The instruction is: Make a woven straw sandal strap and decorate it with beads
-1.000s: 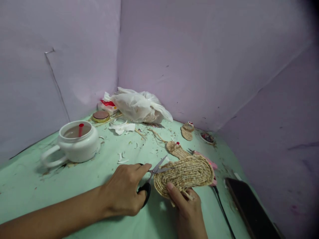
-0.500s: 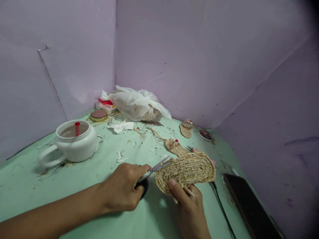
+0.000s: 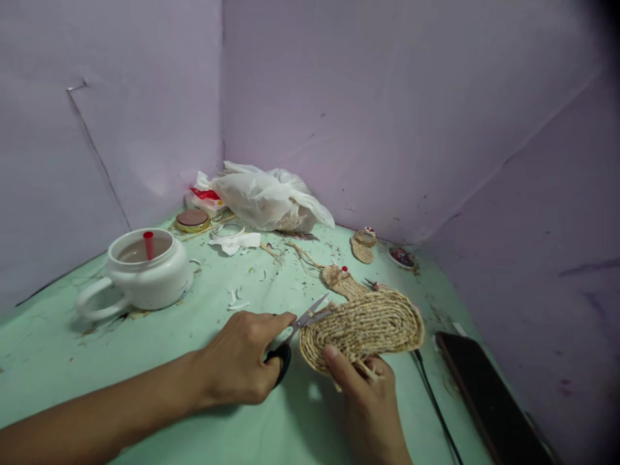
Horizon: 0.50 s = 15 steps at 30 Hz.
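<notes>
Between the thumb and fingers of my right hand (image 3: 365,394) is a sole-shaped coiled straw piece (image 3: 372,323), held tilted above the table. Its spiral side faces me, and a loose strand end sticks out by my fingers. My left hand (image 3: 247,355) is closed on black-handled scissors (image 3: 279,360), whose blades are parted at the piece's upper left edge. Just behind lies a small woven straw slipper (image 3: 340,279) with a red bead. A pointed tool (image 3: 372,284) is partly covered by the straw piece.
A white mug (image 3: 148,284) with liquid and a red stick stands at left. Toward the back corner are a plastic bag (image 3: 271,200), a round tin (image 3: 192,220) and a tape roll (image 3: 228,231). A tiny straw slipper (image 3: 363,247) lies behind, and a phone (image 3: 489,394) at right.
The scissor blades have opened wider at the straw piece's edge. The straw piece has shifted slightly. The whole view has moved a little.
</notes>
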{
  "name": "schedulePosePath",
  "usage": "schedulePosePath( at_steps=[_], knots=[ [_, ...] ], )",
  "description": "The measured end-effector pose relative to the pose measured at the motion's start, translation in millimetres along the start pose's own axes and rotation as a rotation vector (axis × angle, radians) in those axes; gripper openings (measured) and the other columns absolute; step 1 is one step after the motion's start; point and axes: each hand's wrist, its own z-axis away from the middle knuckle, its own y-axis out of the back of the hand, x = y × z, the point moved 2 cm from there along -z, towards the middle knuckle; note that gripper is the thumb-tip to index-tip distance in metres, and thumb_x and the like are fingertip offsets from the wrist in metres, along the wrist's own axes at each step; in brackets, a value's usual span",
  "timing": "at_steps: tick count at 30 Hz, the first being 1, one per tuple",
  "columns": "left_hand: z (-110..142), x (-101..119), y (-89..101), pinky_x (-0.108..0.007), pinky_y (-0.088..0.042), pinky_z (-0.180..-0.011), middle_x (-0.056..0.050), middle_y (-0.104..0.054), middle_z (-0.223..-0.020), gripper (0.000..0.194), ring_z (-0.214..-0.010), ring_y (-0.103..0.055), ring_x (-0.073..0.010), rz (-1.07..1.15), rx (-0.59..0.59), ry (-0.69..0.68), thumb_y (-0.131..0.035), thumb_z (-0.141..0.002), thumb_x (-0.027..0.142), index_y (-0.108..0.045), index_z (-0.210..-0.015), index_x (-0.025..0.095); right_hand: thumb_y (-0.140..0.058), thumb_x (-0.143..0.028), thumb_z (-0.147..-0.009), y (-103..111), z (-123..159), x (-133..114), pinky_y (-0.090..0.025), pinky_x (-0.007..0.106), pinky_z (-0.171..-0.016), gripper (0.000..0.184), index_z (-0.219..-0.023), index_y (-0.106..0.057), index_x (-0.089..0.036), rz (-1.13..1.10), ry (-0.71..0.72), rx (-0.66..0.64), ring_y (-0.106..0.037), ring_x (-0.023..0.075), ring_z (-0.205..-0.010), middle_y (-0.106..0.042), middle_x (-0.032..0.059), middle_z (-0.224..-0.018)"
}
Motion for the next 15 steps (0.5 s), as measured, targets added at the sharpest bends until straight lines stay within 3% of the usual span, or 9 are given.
schedulePosePath(
  at_steps=[9, 11, 15],
  knots=[
    [-3, 2, -1.7, -0.023, -0.037, -0.051, 0.003, -0.051, -0.059, 0.015, -0.052, -0.047, -0.0120, 0.026, -0.048, 0.021, -0.044, -0.065, 0.008, -0.048, -0.074, 0.020, -0.073, -0.038, -0.063, 2, -2, -5, -0.048, 0.030, -0.066, 0.029, -0.074, -0.071, -0.011, -0.049, -0.003, 0.028, -0.061, 0.0228, -0.073, -0.070, 0.0081, -0.074],
    [-3, 4, 0.5, -0.024, -0.041, -0.055, 0.002, -0.056, -0.065, 0.017, -0.058, -0.052, -0.0137, -0.006, -0.039, 0.027, -0.046, -0.065, 0.010, -0.050, -0.079, 0.020, -0.073, -0.038, -0.062, -1, 0, -5, -0.047, 0.029, -0.063, 0.028, -0.072, -0.071, -0.011, -0.035, -0.012, 0.048, -0.060, 0.0222, -0.070, -0.069, 0.0077, -0.071],
    [-1, 4, 1.4, -0.030, -0.046, -0.069, -0.004, -0.064, -0.088, 0.041, -0.077, -0.060, -0.0209, -0.053, -0.005, 0.026, -0.051, -0.063, 0.016, -0.050, -0.104, 0.020, -0.073, -0.038, -0.063, -8, 6, -7, -0.043, 0.027, -0.056, 0.026, -0.058, -0.066, -0.013, -0.003, -0.022, 0.053, -0.057, 0.0194, -0.063, -0.065, 0.0055, -0.061]
  ],
)
